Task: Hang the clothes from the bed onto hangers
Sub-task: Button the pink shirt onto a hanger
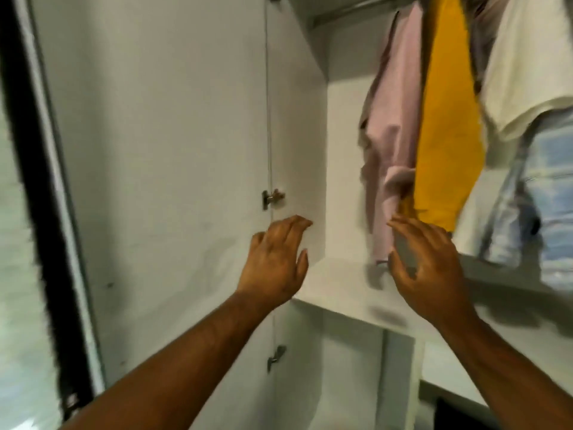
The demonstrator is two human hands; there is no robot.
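Both my hands are empty, fingers spread: left hand [276, 259] at the shelf's [341, 283] left end, right hand [431, 268] over the shelf. 2 garments, pink shirt [393, 135] and yellow top [446, 119], hang above the shelf. Risk: my right hand snags the pink hem and pulls it down. Bed not in view.

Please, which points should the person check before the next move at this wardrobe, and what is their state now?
1. Left hand empty: ok, fingers relaxed.
2. Right hand empty: ok, open near the pink garment.
3. Wardrobe door open: ok.
4. Yellow garment hangs inside: ok; its hanger is hidden.
5. Spare hanger at hand: cannot tell, none visible.
6. Clothes left on bed: cannot tell, bed out of view.
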